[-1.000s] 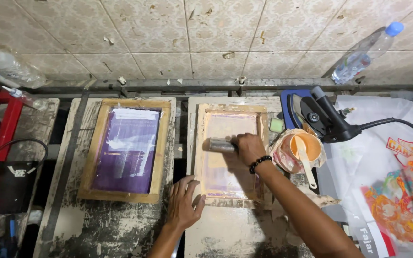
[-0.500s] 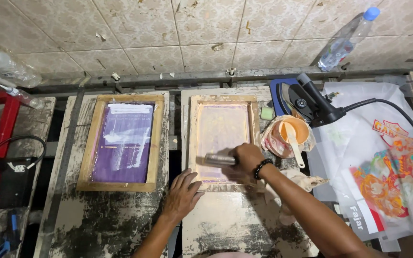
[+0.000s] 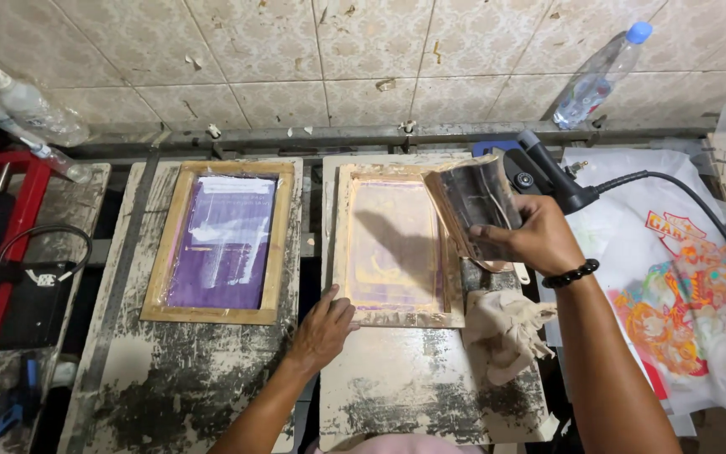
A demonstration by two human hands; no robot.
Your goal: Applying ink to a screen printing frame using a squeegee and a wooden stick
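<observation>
Two wooden printing screens lie side by side on stained boards. My left hand presses flat on the near left corner of the right screen, whose mesh looks pinkish. My right hand, with a black bead bracelet, holds a worn squeegee lifted above that screen's right edge, blade side tilted toward me. The left screen has a purple mesh with white smears and nobody touches it.
A crumpled beige rag lies right of the screen. A black heat gun with its cable rests behind my right hand. White fabric with a colourful print lies at right. Plastic bottles lean on the tiled wall. A red frame stands at left.
My right hand has drawn the squeegee down the right screen, then lifted it off and up to the right. The orange ink tub is now hidden behind it. The left hand stayed put.
</observation>
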